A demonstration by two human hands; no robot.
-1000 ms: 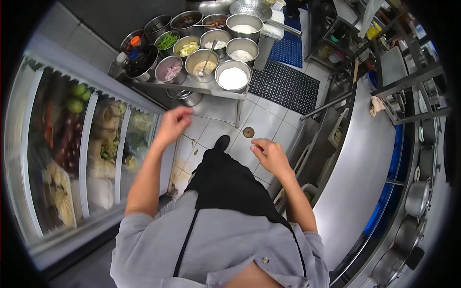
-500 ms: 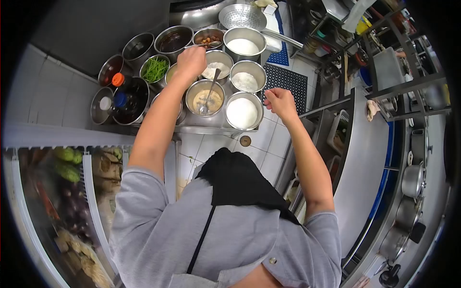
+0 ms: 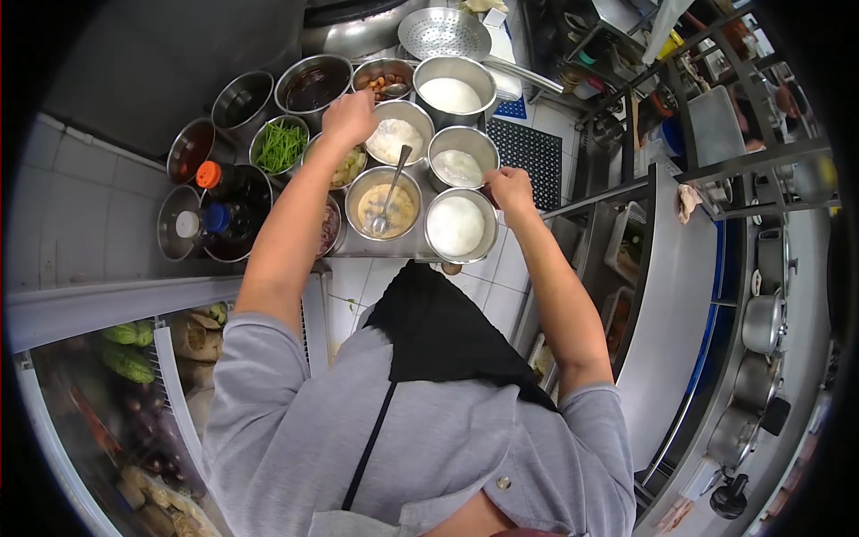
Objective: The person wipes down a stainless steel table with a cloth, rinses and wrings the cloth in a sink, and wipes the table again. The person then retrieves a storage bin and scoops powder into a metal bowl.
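steel pots, upper centre, need light, level handling; right hand meets a rim, left hand curls; cannot tell if either grasps.

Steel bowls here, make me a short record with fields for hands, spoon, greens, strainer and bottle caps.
left hand: curled near brown pieces; grip unclear
right hand: fingers at the edge of a white-filled bowl
spoon: in the pale yellow mixture
greens: in a bowl
strainer: beyond the bowls
bottle caps: orange, white, blue
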